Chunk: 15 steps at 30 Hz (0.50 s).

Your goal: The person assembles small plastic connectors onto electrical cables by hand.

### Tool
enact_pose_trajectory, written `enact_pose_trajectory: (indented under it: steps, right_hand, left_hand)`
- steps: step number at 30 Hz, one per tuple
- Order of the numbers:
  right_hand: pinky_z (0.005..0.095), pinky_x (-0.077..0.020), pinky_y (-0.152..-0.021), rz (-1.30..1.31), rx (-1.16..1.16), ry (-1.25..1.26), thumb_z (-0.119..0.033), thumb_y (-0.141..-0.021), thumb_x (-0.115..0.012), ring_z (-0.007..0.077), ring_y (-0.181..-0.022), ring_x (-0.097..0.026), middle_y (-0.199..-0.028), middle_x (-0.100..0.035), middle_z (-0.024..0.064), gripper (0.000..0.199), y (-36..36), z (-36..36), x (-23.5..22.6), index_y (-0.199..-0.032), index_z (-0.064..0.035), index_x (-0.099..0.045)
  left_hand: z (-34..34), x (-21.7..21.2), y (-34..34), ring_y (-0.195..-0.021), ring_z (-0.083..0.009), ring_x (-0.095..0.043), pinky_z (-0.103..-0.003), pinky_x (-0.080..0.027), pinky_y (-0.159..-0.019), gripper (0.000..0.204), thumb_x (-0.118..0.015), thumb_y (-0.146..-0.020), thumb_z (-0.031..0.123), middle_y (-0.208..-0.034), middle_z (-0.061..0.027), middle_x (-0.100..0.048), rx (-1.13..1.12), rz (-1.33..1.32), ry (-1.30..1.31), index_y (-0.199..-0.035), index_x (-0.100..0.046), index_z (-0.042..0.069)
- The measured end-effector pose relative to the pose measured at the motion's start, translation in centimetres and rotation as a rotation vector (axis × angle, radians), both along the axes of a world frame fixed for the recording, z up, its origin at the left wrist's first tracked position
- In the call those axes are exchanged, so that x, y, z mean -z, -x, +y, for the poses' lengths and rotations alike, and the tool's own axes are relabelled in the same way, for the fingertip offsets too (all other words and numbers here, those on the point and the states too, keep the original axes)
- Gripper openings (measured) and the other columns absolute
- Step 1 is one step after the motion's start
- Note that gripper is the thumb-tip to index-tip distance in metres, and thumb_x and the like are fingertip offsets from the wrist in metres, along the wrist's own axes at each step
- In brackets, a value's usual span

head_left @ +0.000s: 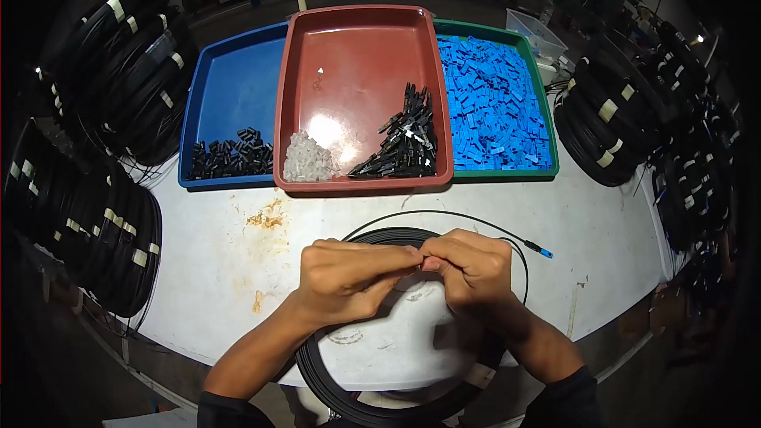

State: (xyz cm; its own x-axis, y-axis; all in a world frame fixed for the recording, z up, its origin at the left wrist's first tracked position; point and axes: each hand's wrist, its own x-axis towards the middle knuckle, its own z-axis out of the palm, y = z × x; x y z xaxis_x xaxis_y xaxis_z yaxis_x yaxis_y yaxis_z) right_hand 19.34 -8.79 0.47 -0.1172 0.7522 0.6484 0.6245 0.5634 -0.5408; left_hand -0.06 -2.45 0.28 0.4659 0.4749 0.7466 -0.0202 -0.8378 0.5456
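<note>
My left hand [341, 279] and my right hand [474, 268] meet over the table's middle, fingertips pinched together and touching. Whatever lies between the fingers is hidden or too small to name. Beneath both hands is a coil of black cable [319, 366], resting on the white table near its front edge. One cable end curves out to the right, past my right hand, and carries a blue-tipped connector [541, 250]. A pale band of tape [479, 376] wraps the coil at its lower right.
Beyond the hands stand a blue tray [238, 71] with black sleeves [234, 156], a red tray [365, 47] with clear caps [307, 160] and black connector parts [406, 139], and a green tray [547, 160] of blue clips [495, 103]. Cable coils [119, 230] flank the left; more coils [606, 123] the right.
</note>
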Motion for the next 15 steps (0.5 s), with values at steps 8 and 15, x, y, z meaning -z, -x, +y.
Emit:
enact_pose_trajectory:
  steps: [8, 15]
  right_hand:
    - [0.0355, -0.0550, -0.065, 0.096, -0.073, 0.115, 0.005, -0.082, -0.072, 0.0274, -0.071, -0.069, -0.083, -0.071, 0.0136, 0.012, -0.8, 0.8, -0.7, -0.093, 0.0012, -0.072]
    - [0.0354, -0.0556, -0.067, 0.057, -0.052, 0.052, 0.005, -0.080, -0.075, 0.0278, -0.074, -0.070, -0.087, -0.072, 0.0142, 0.015, -1.2, 1.1, -1.0, -0.095, 0.0010, -0.072]
  left_hand:
    - [0.8, 0.0, 0.3, -0.088, -0.0236, -0.078, -0.027, -0.062, -0.075, 0.048, -0.083, -0.075, -0.006, -0.093, -0.0157, -0.079, -0.032, 0.039, 0.170, -0.121, -0.071, -0.003]
    - [1.5, 0.2, 0.4, -0.098, -0.0228, -0.076, -0.026, -0.062, -0.077, 0.064, -0.084, -0.077, -0.001, -0.133, -0.0140, -0.068, -0.006, 0.031, 0.145, -0.136, -0.061, -0.001]
